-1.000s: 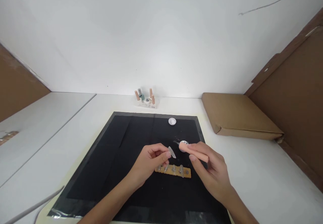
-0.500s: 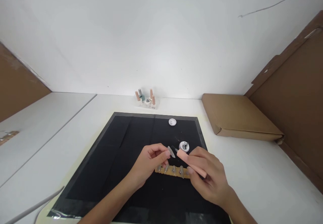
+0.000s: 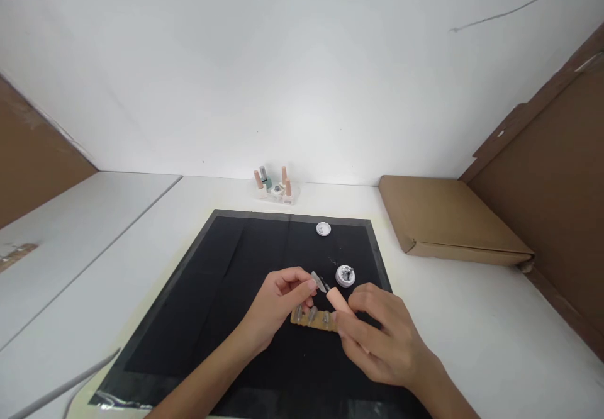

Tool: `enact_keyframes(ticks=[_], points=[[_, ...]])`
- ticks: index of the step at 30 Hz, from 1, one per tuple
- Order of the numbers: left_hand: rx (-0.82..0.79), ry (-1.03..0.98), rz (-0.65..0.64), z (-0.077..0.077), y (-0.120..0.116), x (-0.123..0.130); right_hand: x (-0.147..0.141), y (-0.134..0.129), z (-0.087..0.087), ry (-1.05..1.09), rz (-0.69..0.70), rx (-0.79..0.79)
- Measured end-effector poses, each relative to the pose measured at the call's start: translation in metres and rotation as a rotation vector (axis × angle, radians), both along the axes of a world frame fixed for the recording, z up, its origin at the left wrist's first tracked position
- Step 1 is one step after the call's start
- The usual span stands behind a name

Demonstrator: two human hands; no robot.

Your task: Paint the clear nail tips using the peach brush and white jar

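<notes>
My left hand pinches a pale false nail between thumb and fingertips above the black mat. My right hand is closed round the peach handle of a small brush, whose dark tip lies at the nail's surface. Below the hands sits a tan strip with several grey false nails on it; its right end is hidden behind my right hand. Just beyond the brush stands an open white jar with silvery grey stuff in it. A white lid lies farther back.
A black mat covers the middle of the white table. Behind it, a clear tray holds several nail polish bottles. At right lies a flat cardboard box, and brown cardboard panels stand at both sides.
My right hand has shifted slightly left and down, turning the brush so its tip meets the nail. More of the strip's right end is now covered. The left hand has barely moved.
</notes>
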State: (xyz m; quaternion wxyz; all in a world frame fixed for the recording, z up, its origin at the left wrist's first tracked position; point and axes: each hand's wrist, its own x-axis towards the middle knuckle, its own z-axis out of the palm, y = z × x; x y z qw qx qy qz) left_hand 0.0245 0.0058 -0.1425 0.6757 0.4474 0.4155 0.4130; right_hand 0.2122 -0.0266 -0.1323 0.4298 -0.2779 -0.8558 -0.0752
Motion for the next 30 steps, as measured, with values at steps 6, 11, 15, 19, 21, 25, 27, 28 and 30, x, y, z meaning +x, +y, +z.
enact_keyframes(ticks=[6, 11, 15, 19, 21, 25, 27, 28, 30], points=[[0.001, -0.012, 0.002, -0.0006, -0.0002, -0.0013, 0.0003, -0.0006, -0.0016, 0.023, -0.024, 0.005], [-0.007, -0.025, -0.002, -0.0011, -0.0003, -0.0019, 0.0008, -0.0013, -0.0031, 0.024, -0.033, 0.024], [-0.02, -0.026, 0.002, -0.0007, 0.0005, -0.0019, 0.0006, -0.0012, -0.0035, 0.014, -0.045, 0.043], [-0.029, -0.026, 0.004, 0.0002, 0.0006, -0.0016, 0.0002, -0.0011, -0.0021, -0.014, -0.039, 0.042], [-0.031, -0.025, 0.005, 0.0006, 0.0004, -0.0013, -0.0002, -0.0009, -0.0006, -0.025, -0.044, 0.048], [-0.033, -0.025, 0.007, 0.0013, 0.0005, -0.0011, -0.0008, -0.0001, 0.002, -0.028, -0.051, 0.063], [-0.035, -0.026, 0.006, 0.0017, 0.0005, -0.0011, -0.0008, 0.0001, 0.0022, -0.026, -0.053, 0.069], [-0.036, -0.025, 0.007, 0.002, 0.0004, -0.0011, -0.0007, 0.0002, 0.0021, -0.026, -0.053, 0.07], [-0.036, -0.026, 0.01, 0.0025, 0.0003, -0.0009, -0.0005, 0.0, 0.0014, -0.027, -0.048, 0.071]])
